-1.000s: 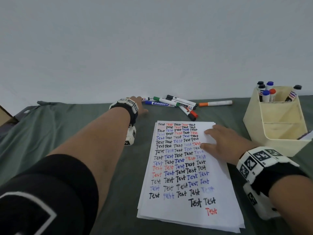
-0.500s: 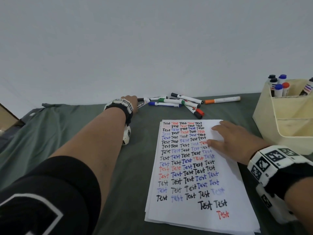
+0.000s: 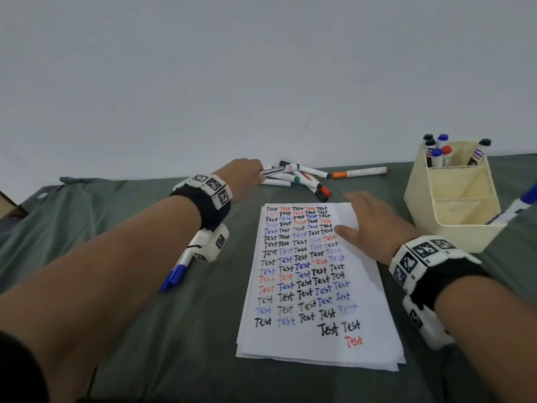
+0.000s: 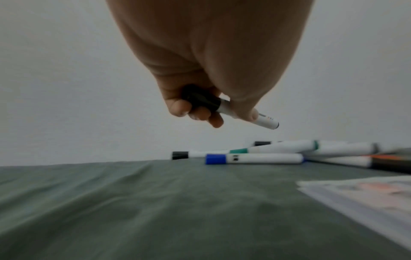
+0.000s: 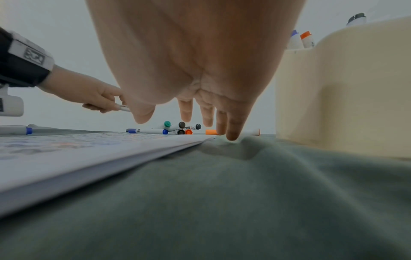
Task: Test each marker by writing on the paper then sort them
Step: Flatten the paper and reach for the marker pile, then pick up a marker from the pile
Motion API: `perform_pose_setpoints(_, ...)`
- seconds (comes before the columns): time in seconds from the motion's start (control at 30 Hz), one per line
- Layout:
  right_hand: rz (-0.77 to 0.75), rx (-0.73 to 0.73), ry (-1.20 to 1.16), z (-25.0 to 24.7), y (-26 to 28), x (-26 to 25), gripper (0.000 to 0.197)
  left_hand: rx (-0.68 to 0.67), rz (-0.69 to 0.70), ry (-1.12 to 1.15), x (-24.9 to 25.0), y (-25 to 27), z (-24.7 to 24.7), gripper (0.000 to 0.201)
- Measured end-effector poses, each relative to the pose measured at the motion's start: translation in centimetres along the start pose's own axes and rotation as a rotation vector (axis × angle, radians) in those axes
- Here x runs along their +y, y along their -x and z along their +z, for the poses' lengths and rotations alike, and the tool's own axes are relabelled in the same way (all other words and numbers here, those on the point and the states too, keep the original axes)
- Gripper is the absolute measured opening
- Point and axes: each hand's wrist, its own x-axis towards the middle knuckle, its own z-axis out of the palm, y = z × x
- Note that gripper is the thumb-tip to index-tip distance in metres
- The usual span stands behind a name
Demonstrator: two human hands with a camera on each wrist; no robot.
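My left hand (image 3: pixel 247 175) (image 4: pixel 200 112) grips a white marker with a black cap (image 4: pixel 231 109) (image 3: pixel 273 170), lifted just above the cloth at the left end of the marker pile (image 3: pixel 302 178). That pile holds several white markers with blue, green, black, red and orange caps (image 4: pixel 253 158) (image 5: pixel 169 130). My right hand (image 3: pixel 363 225) (image 5: pixel 211 121) lies open with straight fingers on the top right of the paper stack (image 3: pixel 313 286), which is covered in rows of "Test". The left hand (image 5: pixel 98 98) shows in the right wrist view too.
A cream organiser (image 3: pixel 453 202) (image 5: pixel 342 88) stands at the right with several markers upright in its back compartment; a blue marker (image 3: pixel 520 205) leans at its front. Another blue-capped marker (image 3: pixel 177 271) lies on the green cloth (image 3: pixel 174 344) under my left wrist. A white wall is close behind.
My left hand has closed round the black-capped marker and raised it off the pile. My right hand stays on the paper. The blue marker under my left wrist has come into sight.
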Motion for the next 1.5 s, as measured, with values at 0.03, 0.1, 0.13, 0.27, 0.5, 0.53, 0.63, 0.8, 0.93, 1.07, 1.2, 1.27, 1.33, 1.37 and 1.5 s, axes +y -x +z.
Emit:
perform_pose_setpoints(0.03,-0.013,0.033,-0.019,-0.1,0.1,-0.1,0.082,-0.003,0.043,-0.004,1.3,0.6,-0.4,0.025)
perform_pose_setpoints(0.1,-0.058,0.117,-0.038,-0.2,0.3,-0.2,0.087,-0.007,0.129,0.021,3.6,1.8,-0.9,0.027)
perform_pose_setpoints(0.13,-0.087,0.162,-0.031,-0.3,0.4,-0.3,0.088,-0.008,0.172,0.031,4.7,2.4,-1.1,0.027)
perform_pose_setpoints(0.27,-0.178,0.209,0.005,-0.5,0.6,-0.4,0.063,-0.051,0.291,-0.017,8.3,4.3,-0.7,0.033)
perform_pose_setpoints(0.5,-0.130,0.046,0.062,-0.8,0.1,-1.2,0.016,-0.094,0.315,-0.070,9.3,5.2,0.5,0.034)
perform_pose_setpoints(0.53,-0.128,0.032,0.069,-0.7,0.0,-1.2,0.015,-0.110,0.315,-0.063,9.3,5.3,0.5,0.034)
perform_pose_setpoints(0.63,-0.121,-0.003,0.037,-0.7,-0.1,-1.2,0.010,-0.183,0.241,-0.020,9.0,5.2,0.4,0.039)
perform_pose_setpoints(0.8,-0.105,0.007,0.066,-0.7,-0.3,-1.2,0.017,-0.231,0.155,0.056,7.0,6.0,0.6,0.098)
perform_pose_setpoints(0.93,-0.060,0.017,0.075,-0.8,-0.2,-1.0,0.017,-0.205,-0.099,0.260,3.9,6.5,1.4,0.084)
perform_pose_setpoints(1.07,-0.063,0.020,0.077,-0.9,-0.1,-1.4,0.015,-0.212,-0.126,0.056,0.9,7.4,1.9,0.041)
perform_pose_setpoints(1.2,-0.063,0.021,0.073,-1.1,0.2,-1.6,0.016,-0.289,-0.048,-0.150,-1.0,7.4,1.6,0.021)
perform_pose_setpoints(1.27,-0.067,0.021,0.076,-1.1,0.3,-1.6,0.021,-0.318,0.000,-0.180,-1.6,7.3,1.8,0.023)
perform_pose_setpoints(1.33,-0.067,0.019,0.083,-1.2,0.3,-1.6,0.024,-0.320,0.014,-0.191,-2.0,7.4,2.0,0.024)
perform_pose_setpoints(1.37,-0.066,0.018,0.085,-1.2,0.4,-1.6,0.024,-0.312,0.003,-0.175,-2.1,7.4,2.0,0.025)
perform_pose_setpoints(1.5,-0.037,0.024,0.065,-1.1,0.3,-1.6,0.023,-0.265,-0.041,-0.136,-2.2,7.6,2.0,0.031)
